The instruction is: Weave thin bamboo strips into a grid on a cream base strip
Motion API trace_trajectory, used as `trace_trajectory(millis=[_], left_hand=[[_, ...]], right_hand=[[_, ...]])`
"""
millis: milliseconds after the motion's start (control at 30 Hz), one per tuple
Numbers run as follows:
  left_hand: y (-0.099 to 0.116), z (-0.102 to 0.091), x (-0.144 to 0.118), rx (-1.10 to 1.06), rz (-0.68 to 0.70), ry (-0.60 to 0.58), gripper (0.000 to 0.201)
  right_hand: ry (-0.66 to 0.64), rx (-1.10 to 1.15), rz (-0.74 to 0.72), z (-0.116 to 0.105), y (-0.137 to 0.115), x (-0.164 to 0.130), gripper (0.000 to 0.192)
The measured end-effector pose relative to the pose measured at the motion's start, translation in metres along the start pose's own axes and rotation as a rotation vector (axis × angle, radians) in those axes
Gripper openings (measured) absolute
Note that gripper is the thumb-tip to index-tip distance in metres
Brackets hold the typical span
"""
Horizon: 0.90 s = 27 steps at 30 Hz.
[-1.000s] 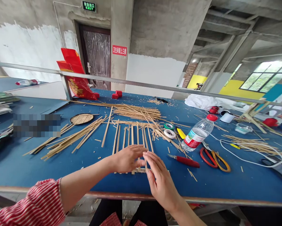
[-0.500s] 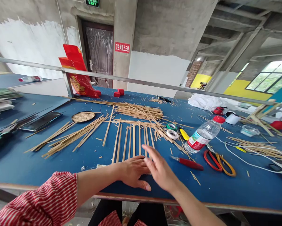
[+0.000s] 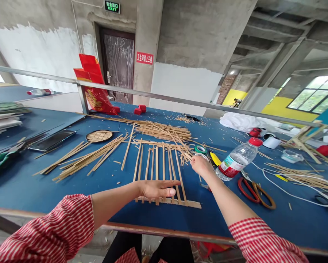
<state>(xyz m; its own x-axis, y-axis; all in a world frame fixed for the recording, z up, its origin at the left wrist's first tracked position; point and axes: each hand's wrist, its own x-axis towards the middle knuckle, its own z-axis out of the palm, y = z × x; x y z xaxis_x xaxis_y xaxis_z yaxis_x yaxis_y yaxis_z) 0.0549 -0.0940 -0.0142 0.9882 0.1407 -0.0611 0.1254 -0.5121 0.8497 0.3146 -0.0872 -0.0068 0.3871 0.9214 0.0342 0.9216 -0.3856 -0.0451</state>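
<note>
While left hand (image 3: 156,188) presses strips (image 3: 164,171), right hand (image 3: 200,165) reaches.

You are looking down at a blue table (image 3: 29,190) that is carrying loose bamboo strips. A row of upright strips (image 3: 158,168) is lying near its front edge, crossed at the bottom by a flat slat (image 3: 180,202). At ten o'clock from that row a bundle of strips (image 3: 84,159) is fanning out beside a round woven disc (image 3: 99,136). At twelve o'clock a bigger pile (image 3: 161,129) is resting. At three o'clock a water bottle (image 3: 237,159), tape rolls (image 3: 200,149) and orange-handled scissors (image 3: 257,188) are lying.
</note>
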Motion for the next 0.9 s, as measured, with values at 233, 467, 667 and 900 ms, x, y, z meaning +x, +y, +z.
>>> trace_trajectory(millis=[233,467,667,900], left_hand=[[0.017,-0.03,-0.008,-0.055,-0.024,0.198,0.054],[-0.008,-0.082,-0.031,0.01,-0.262,0.736,0.042],[-0.046,-0.097,-0.058,0.008,-0.401,0.957,0.037],[-0.066,-0.094,-0.059,-0.008,-0.454,1.035,0.04]], right_hand=[[-0.003,-0.053,-0.066,0.003,0.008,0.027,0.022],[-0.007,-0.056,-0.129,0.016,-0.026,0.053,0.025],[-0.053,-0.03,0.007,0.026,-0.038,0.078,0.022],[-0.045,0.025,0.007,0.019,-0.025,0.078,0.02]])
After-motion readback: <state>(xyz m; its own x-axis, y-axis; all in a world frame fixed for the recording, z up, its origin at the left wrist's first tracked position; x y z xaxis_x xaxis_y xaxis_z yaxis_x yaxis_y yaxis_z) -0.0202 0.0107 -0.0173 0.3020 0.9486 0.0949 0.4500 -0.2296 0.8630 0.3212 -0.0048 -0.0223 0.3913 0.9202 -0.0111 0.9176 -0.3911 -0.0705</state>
